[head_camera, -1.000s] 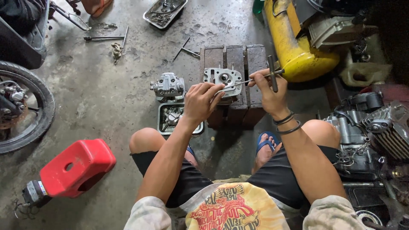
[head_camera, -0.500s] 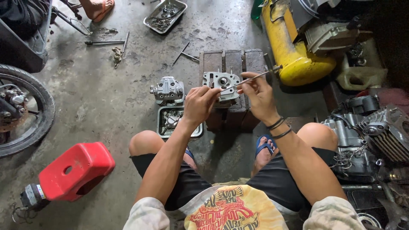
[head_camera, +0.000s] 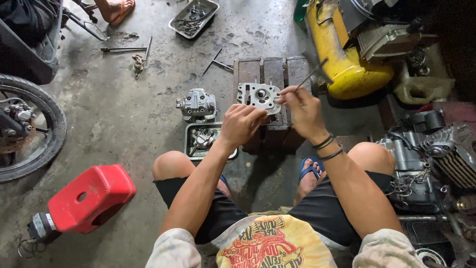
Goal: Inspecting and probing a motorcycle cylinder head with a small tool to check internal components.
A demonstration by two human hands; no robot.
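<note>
A grey metal cylinder head [head_camera: 259, 95] stands on a dark wooden block [head_camera: 270, 74] on the concrete floor [head_camera: 124, 114], and everything else is placed from that block. The left hand [head_camera: 240, 125] is curled against the lower left edge of the cylinder head, fingers bent around it and steadying it. The right hand [head_camera: 301, 110] sits at the head's right edge, its fingers pinched shut on a thin metal rod [head_camera: 311, 75] that slants up and to the right over the block; where the rod's lower tip meets the head cannot be told.

Just left of the block, on the floor, lies a rectangular metal tray [head_camera: 196, 149] holding a small grey engine part and a few loose bits, partly hidden by the left forearm. Beyond that tray stands a second grey engine casting [head_camera: 197, 104]. Farther from the block, up and to the left, another metal tray [head_camera: 194, 17] is filled with small dark parts too small to name. Loose hand tools [head_camera: 218, 62] lie between that tray and the block.

Right of the block is a yellow tank [head_camera: 347, 64]. Well to the block's left and nearer the person lies a red plastic fuel tank [head_camera: 91, 198], and farther left a motorcycle wheel [head_camera: 29, 129].
</note>
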